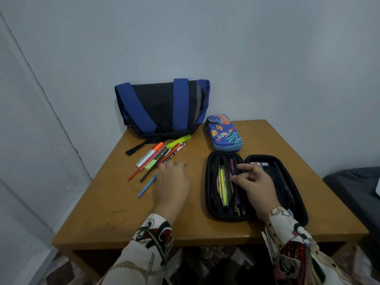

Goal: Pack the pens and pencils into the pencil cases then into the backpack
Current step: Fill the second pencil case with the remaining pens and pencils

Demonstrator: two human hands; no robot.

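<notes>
- A brown wooden surface [115, 206] stood against a pale blue wall and carried everything in the task.
- A black and blue fabric backpack [162, 108] lay at the far edge of the surface, leaning on the wall, one black strap trailing toward the loose pens.
- Just right of the backpack sat a closed blue hard-shell pencil case [224, 132] printed with planets and a rocket; no writing on it could be read.
- A black zip pencil case [209, 182] lay open on the right half of the surface, its left half holding yellow, green, purple and dark pens and pencils [223, 182].
- A loose heap of pens, markers and pencils [160, 154] lay left of centre, with a yellow-green highlighter at its far end and a green eraser block beside it; print on the barrels was too small to read.
- The left hand [172, 186] reached toward that heap, fingers spread, blurred, gripping nothing visible.
- The right hand [255, 182] hovered over the open black case, fingers loosely curled; whether they pinched a pen could not be told.
</notes>
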